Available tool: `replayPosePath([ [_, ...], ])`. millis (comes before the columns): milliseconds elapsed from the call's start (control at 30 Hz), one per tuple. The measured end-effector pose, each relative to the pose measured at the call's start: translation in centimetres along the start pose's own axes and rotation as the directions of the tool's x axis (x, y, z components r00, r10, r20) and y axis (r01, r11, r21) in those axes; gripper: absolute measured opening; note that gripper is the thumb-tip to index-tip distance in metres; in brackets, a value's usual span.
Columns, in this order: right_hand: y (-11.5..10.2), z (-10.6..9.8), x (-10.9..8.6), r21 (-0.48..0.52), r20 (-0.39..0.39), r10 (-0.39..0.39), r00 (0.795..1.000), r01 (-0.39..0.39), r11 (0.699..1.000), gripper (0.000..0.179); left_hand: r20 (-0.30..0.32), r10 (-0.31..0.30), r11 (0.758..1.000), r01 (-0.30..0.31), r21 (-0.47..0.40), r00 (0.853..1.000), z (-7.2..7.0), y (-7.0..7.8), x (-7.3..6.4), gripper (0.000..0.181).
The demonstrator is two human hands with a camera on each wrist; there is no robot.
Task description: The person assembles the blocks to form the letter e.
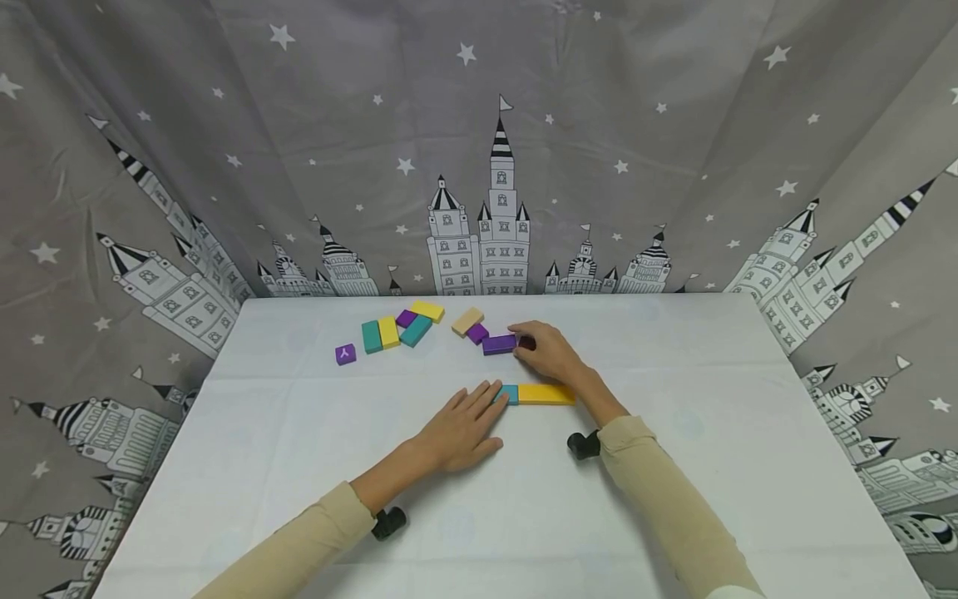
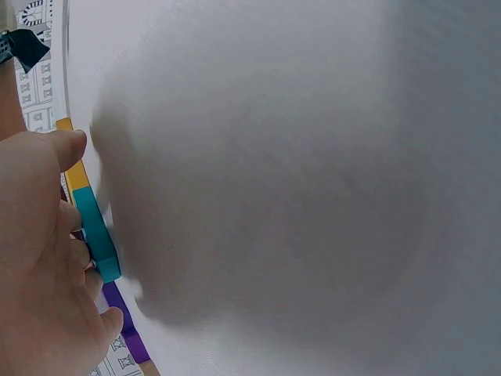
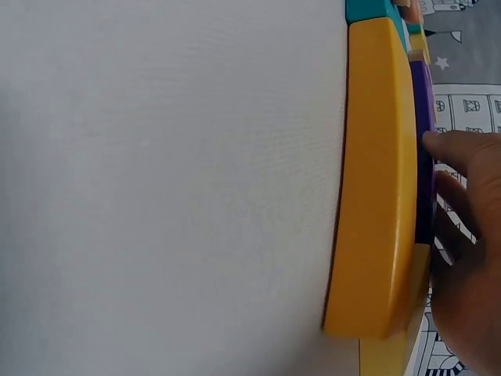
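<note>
In the head view a yellow-orange block [image 1: 546, 394] and a teal block [image 1: 511, 394] lie end to end in a row on the white table. My left hand [image 1: 460, 428] lies flat with its fingers spread, fingertips on the left part of the teal block and covering some of it. Behind the row is a long purple block [image 1: 499, 344]; my right hand [image 1: 552, 353] pinches its right end between thumb and fingers. The right wrist view has the thumb against the purple block's [image 3: 423, 149] side, just beyond the yellow-orange block [image 3: 372, 180].
Left of the long purple block lie a small purple block [image 1: 477, 334] and a tan block [image 1: 467, 321]. Farther left, several teal, yellow and purple blocks cluster near a purple cube [image 1: 345, 354] with a white mark. A grey castle-print curtain [image 1: 479, 166] hangs behind the table.
</note>
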State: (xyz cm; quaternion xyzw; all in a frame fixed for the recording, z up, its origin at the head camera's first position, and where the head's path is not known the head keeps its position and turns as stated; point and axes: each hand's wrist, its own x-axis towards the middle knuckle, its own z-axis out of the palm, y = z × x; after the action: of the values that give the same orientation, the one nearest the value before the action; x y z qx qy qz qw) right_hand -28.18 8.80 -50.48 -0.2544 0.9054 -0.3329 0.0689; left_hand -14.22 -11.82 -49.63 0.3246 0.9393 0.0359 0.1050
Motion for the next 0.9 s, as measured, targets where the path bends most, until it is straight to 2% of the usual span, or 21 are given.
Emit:
replayPosePath([
  [167,0.3,-0.6,-0.9,0.031,-0.063,0.029,0.998,-0.027,0.999,0.04,-0.006,0.002,1.0,-0.002,-0.012,1.0,0.0,0.0,0.0,0.07],
  [400,1.0,-1.7,-2.8,0.038,-0.083,0.067,0.994,-0.064,0.997,0.04,-0.011,0.006,0.999,-0.007,-0.031,1.0,-0.1,0.0,-0.1,0.069],
  [700,2.2,-2.5,-5.6,-0.056,-0.069,0.028,0.997,-0.031,0.998,0.045,-0.008,-0.001,0.999,0.001,-0.042,1.0,-0.3,0.2,-0.1,0.069],
  [900,3.0,-2.7,-7.1,-0.145,-0.03,-0.028,0.999,0.023,0.989,0.047,-0.004,-0.005,0.999,0.005,-0.038,1.0,-0.2,0.2,-0.1,0.069],
])
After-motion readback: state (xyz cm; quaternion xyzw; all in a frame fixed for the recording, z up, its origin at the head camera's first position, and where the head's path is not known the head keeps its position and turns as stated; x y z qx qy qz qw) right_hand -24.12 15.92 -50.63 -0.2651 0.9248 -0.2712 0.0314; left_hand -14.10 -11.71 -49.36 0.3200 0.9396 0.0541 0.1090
